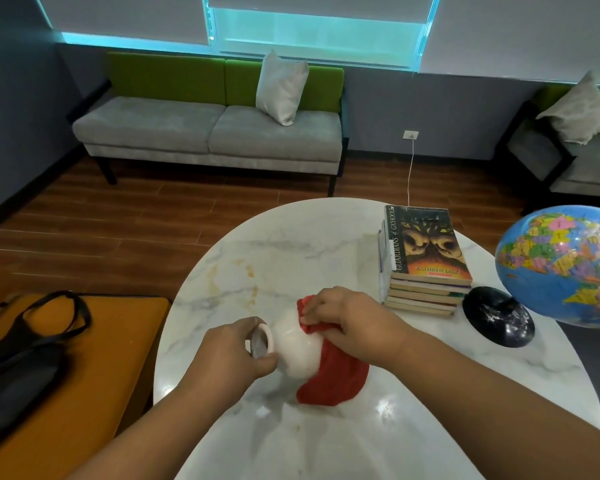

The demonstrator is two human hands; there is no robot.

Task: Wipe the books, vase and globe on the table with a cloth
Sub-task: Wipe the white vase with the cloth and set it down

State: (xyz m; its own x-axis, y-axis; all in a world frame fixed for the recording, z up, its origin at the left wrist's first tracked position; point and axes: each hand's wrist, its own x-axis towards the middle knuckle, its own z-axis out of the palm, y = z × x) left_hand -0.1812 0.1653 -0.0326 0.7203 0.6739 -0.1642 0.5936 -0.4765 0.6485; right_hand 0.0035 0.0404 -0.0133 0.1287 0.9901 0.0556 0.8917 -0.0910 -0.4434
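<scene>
A white vase [293, 344] is tipped on its side above the round marble table [291, 244], mouth pointing left. My left hand [232, 351] grips its rim and neck. My right hand [347, 322] holds a red cloth [329, 375] bunched against the vase's body; the cloth drapes down over the vase's far end onto the table. A stack of several books [426, 261] stands at the right of the table. Beside it is a blue globe [565, 268] on a black base [496, 315].
An orange seat [94, 375] with a black bag [21, 362] on it stands left of the table. A grey and green sofa [208, 133] with a cushion is across the wooden floor. A white cable [410, 171] runs from a wall socket toward the table.
</scene>
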